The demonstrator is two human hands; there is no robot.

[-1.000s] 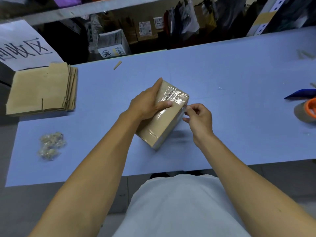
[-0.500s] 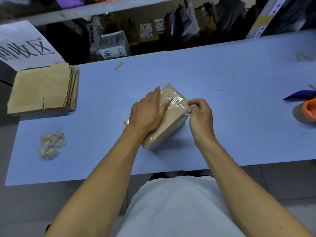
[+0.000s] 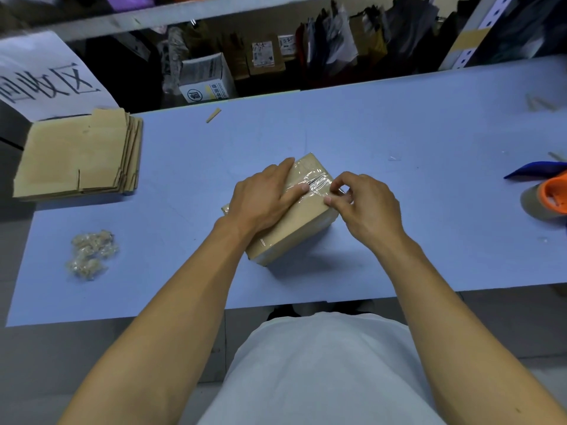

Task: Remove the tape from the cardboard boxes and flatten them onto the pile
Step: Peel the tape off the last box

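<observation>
At the far left of the blue table (image 3: 190,167) we see the pile (image 3: 76,154) of flattened cardboard, tan sheets stacked flat with notched flap edges, lying well apart from the work. Nearer us on the left sits a crumpled wad of stripped tape (image 3: 90,254), pale and glossy.

In the middle, near the front edge, lies the cardboard box (image 3: 294,231), a small tan block turned at an angle, its upper face crossed by clear tape (image 3: 313,182) that glints and wrinkles. Our left hand (image 3: 260,204) lies flat across the top of the box, fingers straight and pressing it to the table, the fingertip beside the tape. Our right hand (image 3: 365,204) is curled at the box's far right corner, finger and thumb pinching what looks like the lifted end of the tape.

We judge the box light and fairly stiff, but its walls would dent under a hard squeeze, so a flat palm on top suits better than a grip on the sides. The tape looks thin, slick and clingy; we would take it at a loose edge and peel low along the face, since a sharp pull could tear the paper skin or snap the strip.

At the far right edge rests a tape dispenser (image 3: 549,194), orange and tan, with a dark blue part behind it.
</observation>
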